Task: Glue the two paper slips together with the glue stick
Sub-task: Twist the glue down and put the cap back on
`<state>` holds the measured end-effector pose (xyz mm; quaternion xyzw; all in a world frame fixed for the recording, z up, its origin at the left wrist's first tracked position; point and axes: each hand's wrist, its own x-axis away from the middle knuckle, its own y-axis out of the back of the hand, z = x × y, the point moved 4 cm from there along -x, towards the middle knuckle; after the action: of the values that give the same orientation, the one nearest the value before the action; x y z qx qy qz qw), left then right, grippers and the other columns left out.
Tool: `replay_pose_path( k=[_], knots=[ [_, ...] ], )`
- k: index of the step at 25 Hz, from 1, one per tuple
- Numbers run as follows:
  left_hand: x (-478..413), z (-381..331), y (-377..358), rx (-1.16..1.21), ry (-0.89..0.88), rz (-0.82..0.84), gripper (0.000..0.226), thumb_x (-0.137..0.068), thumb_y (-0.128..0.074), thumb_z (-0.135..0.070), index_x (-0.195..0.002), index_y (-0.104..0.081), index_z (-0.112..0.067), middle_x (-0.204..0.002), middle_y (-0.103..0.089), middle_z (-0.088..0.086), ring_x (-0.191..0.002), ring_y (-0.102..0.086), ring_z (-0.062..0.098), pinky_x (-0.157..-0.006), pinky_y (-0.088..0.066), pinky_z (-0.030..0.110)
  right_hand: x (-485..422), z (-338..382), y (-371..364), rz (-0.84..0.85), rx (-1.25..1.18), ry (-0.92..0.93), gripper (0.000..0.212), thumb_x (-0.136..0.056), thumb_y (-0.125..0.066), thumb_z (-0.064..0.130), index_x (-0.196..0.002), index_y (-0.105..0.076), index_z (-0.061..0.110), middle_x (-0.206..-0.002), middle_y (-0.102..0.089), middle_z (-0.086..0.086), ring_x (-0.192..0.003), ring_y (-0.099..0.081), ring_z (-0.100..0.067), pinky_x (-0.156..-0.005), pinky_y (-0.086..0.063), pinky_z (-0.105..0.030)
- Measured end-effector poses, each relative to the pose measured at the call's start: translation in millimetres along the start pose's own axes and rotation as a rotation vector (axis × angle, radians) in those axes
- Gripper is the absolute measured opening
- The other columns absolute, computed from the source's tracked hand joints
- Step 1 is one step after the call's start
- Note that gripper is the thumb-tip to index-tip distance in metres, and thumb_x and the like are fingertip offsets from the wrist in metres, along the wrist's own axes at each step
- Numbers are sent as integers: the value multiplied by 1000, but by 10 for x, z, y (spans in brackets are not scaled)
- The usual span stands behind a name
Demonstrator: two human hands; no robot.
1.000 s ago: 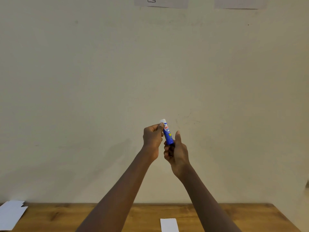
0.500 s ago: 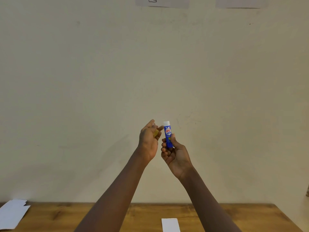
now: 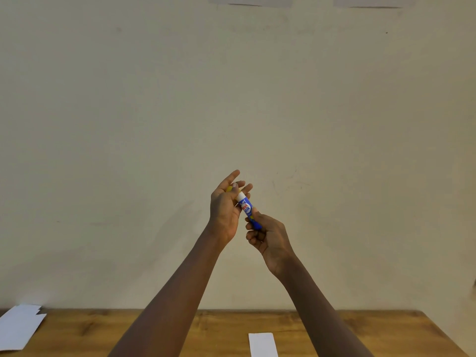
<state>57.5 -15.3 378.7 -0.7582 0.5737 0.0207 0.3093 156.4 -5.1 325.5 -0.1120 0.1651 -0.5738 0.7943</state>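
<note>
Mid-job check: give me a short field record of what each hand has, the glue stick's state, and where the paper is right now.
right hand: grip closed around the lower end of the glue stick, held up in front of the wall
glue stick state: blue barrel tilted, white top end showing, cap off
left hand: fingers partly spread beside the stick's top, a yellow cap tucked in them
paper slip: flat on the wooden table, near the front edge, untouched
other paper: white sheets at the table's left end
glue applied: not yet
</note>
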Motion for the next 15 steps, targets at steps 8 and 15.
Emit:
replay_pose_path(
  k=[8, 15],
  knots=[
    [29, 3, -90, -391, -143, 71, 30, -96, -32, -13, -114, -55, -3, -107, -60, 14, -101, -62, 31, -86, -50, 32, 98, 32, -92, -92, 186, 179, 27, -91, -47, 25, -70, -60, 12, -54, -54, -2, -34, -48, -6, -42, -41, -18],
    [37, -11, -263, -393, -158, 114, 29, -96, -30, -6, -104, -56, 4, -111, -61, 22, -93, -61, 24, -81, -50, 21, 139, 55, -201, -191, 136, 223, 35, -93, -43, 21, -63, -54, 7, -50, -45, -2, -29, -40, -5, -36, -36, -16]
  ],
)
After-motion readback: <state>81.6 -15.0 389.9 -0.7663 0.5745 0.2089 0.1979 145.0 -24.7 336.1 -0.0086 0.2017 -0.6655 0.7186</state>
